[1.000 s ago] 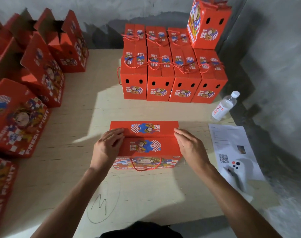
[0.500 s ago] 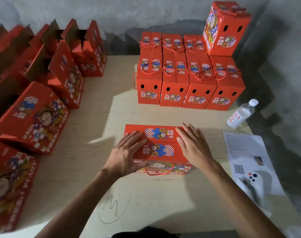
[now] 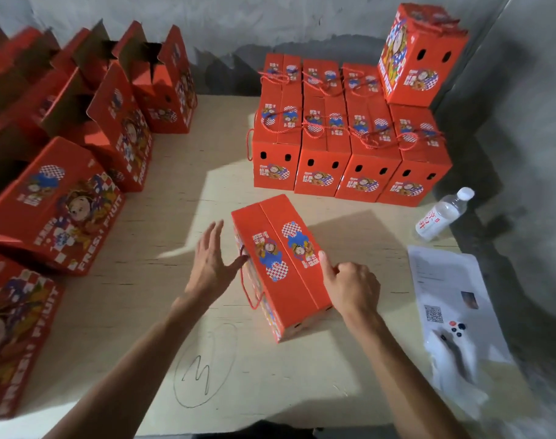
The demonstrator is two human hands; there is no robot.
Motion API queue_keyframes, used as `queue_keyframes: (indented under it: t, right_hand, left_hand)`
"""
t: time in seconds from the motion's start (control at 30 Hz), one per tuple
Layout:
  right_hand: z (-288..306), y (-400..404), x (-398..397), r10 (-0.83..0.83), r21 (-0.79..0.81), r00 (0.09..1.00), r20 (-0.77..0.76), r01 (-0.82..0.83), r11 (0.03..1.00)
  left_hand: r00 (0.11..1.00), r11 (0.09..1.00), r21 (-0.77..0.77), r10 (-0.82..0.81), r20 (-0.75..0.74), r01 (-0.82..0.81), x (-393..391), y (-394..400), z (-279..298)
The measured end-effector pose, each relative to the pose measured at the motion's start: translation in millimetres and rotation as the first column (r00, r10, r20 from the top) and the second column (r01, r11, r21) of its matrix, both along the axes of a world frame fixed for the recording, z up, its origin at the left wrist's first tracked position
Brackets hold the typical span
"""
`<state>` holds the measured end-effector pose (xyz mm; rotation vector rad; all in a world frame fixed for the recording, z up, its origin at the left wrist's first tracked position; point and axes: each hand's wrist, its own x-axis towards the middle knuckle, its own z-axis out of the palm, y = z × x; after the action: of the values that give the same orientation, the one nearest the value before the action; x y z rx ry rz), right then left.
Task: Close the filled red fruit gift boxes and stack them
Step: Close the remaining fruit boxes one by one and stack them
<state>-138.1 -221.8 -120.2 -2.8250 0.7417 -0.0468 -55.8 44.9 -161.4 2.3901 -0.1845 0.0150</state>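
The right hand [image 3: 349,288] is resting against the near right side of the closed box [image 3: 281,264], its fingers loosely curled and its forefinger laid up along the lid edge, seemingly to steady and steer the box; whether it is truly pinching the cardboard is not something I can tell. The left hand [image 3: 211,264] is spread wide with straight fingers, its fingertips touching the box's left face just beside the red cord handle [image 3: 249,289], probably to nudge that side round. The box is sitting skewed on the wooden table [image 3: 143,312], both lid flaps down, so closing looks finished and stacking not yet done. Beyond it, the finished boxes [image 3: 343,147] are standing packed in rows near the wall, one more perched on top at the right. Open boxes [image 3: 118,115] are waiting at the left, while a water bottle [image 3: 443,213] and a sheet of paper [image 3: 451,299] are lying at the right.
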Motion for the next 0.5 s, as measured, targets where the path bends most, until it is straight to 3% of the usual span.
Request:
queue_keyframes:
  t: [0.07, 0.13, 0.2, 0.27, 0.37, 0.43, 0.5]
  right_hand:
    - [-6, 18, -11, 0.000, 0.049, 0.999, -0.035, 0.002, 0.999]
    - [-10, 35, -19, 0.012, 0.122, 0.999, -0.041, -0.007, 0.992]
    - [-14, 44, -21, 0.014, 0.212, 0.998, -0.058, -0.001, 0.977]
    - [-17, 42, -20, 0.041, 0.389, 0.998, -0.048, -0.019, 0.921]
    - [-17, 33, -17, 0.028, 0.780, 0.995, 0.093, -0.090, 0.619]
    - [-21, 29, -13, -0.095, 0.892, 0.981, 0.170, -0.112, 0.437]
    - [-21, 30, -6, -0.206, 0.913, 0.953, 0.221, -0.128, 0.386]
  left_hand:
    - [0.940, 0.961, -0.191, 0.134, -0.313, -0.200, -9, -9, -13]
    - [0.805, 0.873, -0.352, 0.073, -0.589, -0.338, -22, -16, -23]
    - [0.683, 0.748, -0.488, -0.065, -0.727, -0.449, -38, -20, -25]
    - [0.654, 0.625, -0.546, -0.075, -0.753, -0.558, -51, -23, -24]
    - [0.579, 0.475, -0.501, 0.023, -0.815, -0.724, -56, -26, -25]
    - [0.516, 0.436, -0.463, 0.004, -0.857, -0.772, -51, -26, -17]
    - [0.447, 0.247, -0.459, -0.106, -0.888, -0.854, -44, -25, -6]
